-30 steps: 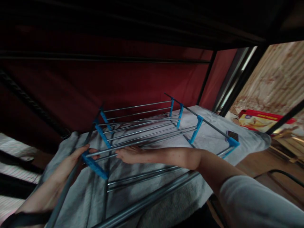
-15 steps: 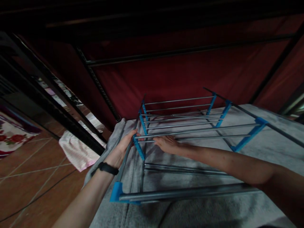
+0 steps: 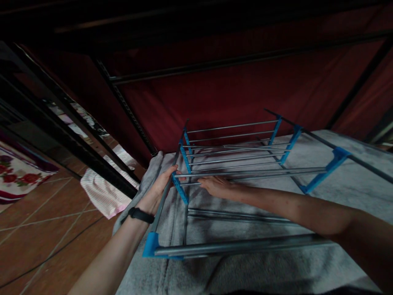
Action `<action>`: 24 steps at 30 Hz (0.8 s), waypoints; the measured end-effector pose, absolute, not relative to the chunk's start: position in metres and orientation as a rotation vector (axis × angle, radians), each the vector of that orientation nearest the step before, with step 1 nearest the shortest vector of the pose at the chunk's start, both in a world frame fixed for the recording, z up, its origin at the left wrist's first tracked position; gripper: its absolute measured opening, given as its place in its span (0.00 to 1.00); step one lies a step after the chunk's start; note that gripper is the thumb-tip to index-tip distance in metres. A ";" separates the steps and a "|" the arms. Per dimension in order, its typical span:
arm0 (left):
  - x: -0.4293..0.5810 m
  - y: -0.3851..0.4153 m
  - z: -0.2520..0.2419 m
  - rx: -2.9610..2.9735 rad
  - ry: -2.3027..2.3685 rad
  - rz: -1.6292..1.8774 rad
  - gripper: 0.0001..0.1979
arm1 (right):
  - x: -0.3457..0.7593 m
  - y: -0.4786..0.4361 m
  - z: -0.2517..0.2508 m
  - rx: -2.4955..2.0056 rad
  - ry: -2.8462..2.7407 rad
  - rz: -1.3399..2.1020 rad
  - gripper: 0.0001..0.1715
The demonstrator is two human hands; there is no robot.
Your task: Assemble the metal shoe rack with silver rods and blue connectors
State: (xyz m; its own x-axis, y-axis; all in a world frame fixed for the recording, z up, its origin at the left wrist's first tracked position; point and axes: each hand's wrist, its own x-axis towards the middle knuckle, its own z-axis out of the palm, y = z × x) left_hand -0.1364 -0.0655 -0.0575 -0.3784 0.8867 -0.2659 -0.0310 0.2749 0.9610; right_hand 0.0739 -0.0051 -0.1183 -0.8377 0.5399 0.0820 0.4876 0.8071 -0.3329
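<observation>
A shoe rack frame of grey metal tubes [image 3: 245, 246] and blue plastic connectors [image 3: 179, 188] lies on a grey blanket. My left hand [image 3: 166, 180] wraps around the left side pole at one blue connector, with fingertips showing past it. My right hand [image 3: 215, 186] is closed around a lower crossbar [image 3: 190, 184], close to that same connector. Its fingers are partly hidden by the upper crossbar [image 3: 276, 171]. At the right, the crossbars run toward another blue connector [image 3: 327, 170]; whether they are seated in it, I cannot tell.
The grey blanket [image 3: 353, 192] spreads beneath the rack. Behind stands a dark red panel [image 3: 230, 98] with black metal bars. On the left are a black post [image 3: 76, 135], a striped cloth [image 3: 106, 190], a floral cloth [image 3: 21, 176] and a tiled floor [image 3: 58, 233] with a cable.
The view has shifted slightly. The right-hand connectors appear a little higher and farther right, and the front crossbars' right ends look lower against their connector. Both hands keep their places.
</observation>
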 end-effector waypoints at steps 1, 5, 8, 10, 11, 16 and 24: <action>-0.136 -0.066 -0.057 0.820 1.636 1.236 0.16 | 0.074 -0.005 -0.118 -0.803 -2.824 0.452 0.12; -0.135 -0.067 -0.057 0.838 1.656 1.209 0.17 | 0.074 -0.005 -0.119 -0.782 -2.845 0.454 0.12; -0.134 -0.068 -0.057 0.824 1.646 1.242 0.17 | 0.073 -0.004 -0.121 -0.770 -2.852 0.428 0.12; -0.134 -0.068 -0.057 0.825 1.645 1.252 0.16 | 0.073 -0.003 -0.123 -0.778 -2.846 0.431 0.12; -0.134 -0.068 -0.056 0.828 1.646 1.246 0.16 | 0.073 -0.002 -0.123 -0.781 -2.842 0.440 0.12; -0.135 -0.068 -0.057 0.855 1.634 1.240 0.17 | 0.073 -0.002 -0.120 -0.759 -2.829 0.496 0.12; -0.136 -0.067 -0.060 0.854 1.616 1.248 0.17 | 0.075 -0.004 -0.115 -0.803 -2.837 0.520 0.12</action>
State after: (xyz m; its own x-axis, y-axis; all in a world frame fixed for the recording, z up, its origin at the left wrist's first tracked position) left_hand -0.1362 -0.0673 -0.0595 -0.3611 0.9019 -0.2368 -0.0011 0.2536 0.9673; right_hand 0.0753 -0.0042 -0.1152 -0.8459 0.5313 0.0466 0.4802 0.7967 -0.3668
